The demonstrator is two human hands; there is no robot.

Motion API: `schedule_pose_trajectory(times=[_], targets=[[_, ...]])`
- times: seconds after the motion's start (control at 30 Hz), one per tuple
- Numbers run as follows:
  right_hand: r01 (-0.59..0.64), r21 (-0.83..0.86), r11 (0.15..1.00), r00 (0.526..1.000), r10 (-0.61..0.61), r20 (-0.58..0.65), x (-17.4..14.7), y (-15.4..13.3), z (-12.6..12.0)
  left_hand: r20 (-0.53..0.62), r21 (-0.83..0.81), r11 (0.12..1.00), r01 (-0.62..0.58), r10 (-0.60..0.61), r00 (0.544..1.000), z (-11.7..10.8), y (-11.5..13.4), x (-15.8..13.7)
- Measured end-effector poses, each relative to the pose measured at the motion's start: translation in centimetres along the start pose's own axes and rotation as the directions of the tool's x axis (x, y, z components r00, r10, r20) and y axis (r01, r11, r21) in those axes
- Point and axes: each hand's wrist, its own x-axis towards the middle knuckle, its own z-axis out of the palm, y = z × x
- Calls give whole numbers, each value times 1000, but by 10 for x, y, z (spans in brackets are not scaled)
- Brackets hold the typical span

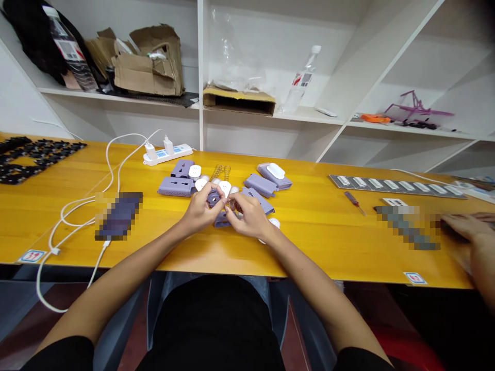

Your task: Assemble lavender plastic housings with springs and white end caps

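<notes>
My left hand (200, 210) is closed around a round purple-grey plastic part (213, 198) with a hole in its middle. Right beside it, my right hand (250, 214) has thumb and fingers pinched together against that part; a small brownish thing at its fingertips is too small to name. Purple plastic housings (176, 186) with slots lie to the left of my hands, and more housings (260, 184) lie to the right. White oval caps (195, 171) sit among them. Just beyond my fingers are two thin coil springs (227, 173).
A white power strip (168, 153) with plugs and cables stands at the back left, near a blurred phone (119, 216). To the right lie a screwdriver (355, 202) and a long strip of white pieces (398, 185). Another person's hand (464, 226) is at the far right. Shelves rise behind.
</notes>
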Motion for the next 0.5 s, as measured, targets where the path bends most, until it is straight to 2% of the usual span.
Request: schedule_pose_trajectory(times=[0.2,0.5], targets=[[-18,49,999,1000,17,18,2,-3,2,-14,-114,992,53,-55,998,-1,4,3],[-63,145,987,998,59,31,5,1,1,8,-105,993,50,-50,999,-1,4,3]])
